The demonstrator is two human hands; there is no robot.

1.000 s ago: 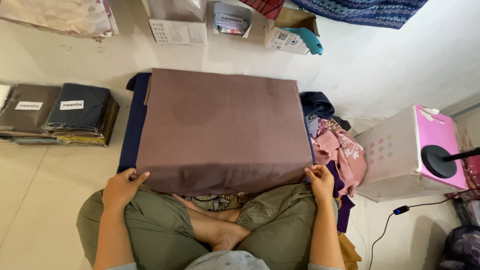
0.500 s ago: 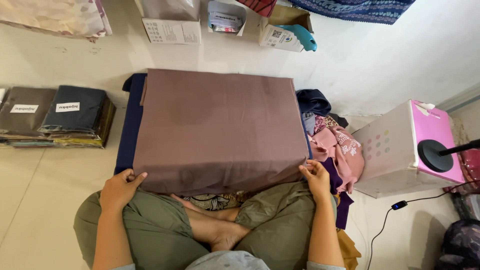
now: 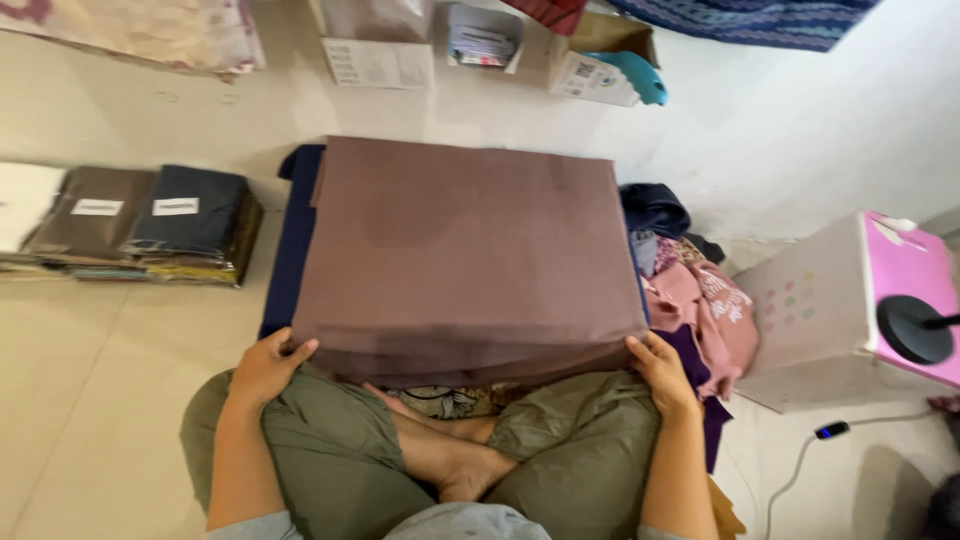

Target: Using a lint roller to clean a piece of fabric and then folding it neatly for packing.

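While both hands grip brown cloth (image 3: 465, 255), clothes pile (image 3: 695, 300) lies beside.

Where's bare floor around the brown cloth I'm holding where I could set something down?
Bare tile lies left of your left hand, below the packaged cloth stacks, and beyond the brown cloth toward the cardboard boxes. The right side is crowded: a clothes heap and the pink-topped box sit close beside your right hand.

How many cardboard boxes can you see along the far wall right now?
3. One box sits left behind the brown cloth, one box in the middle, one open box to the right. More may lie beyond the frame's top edge.
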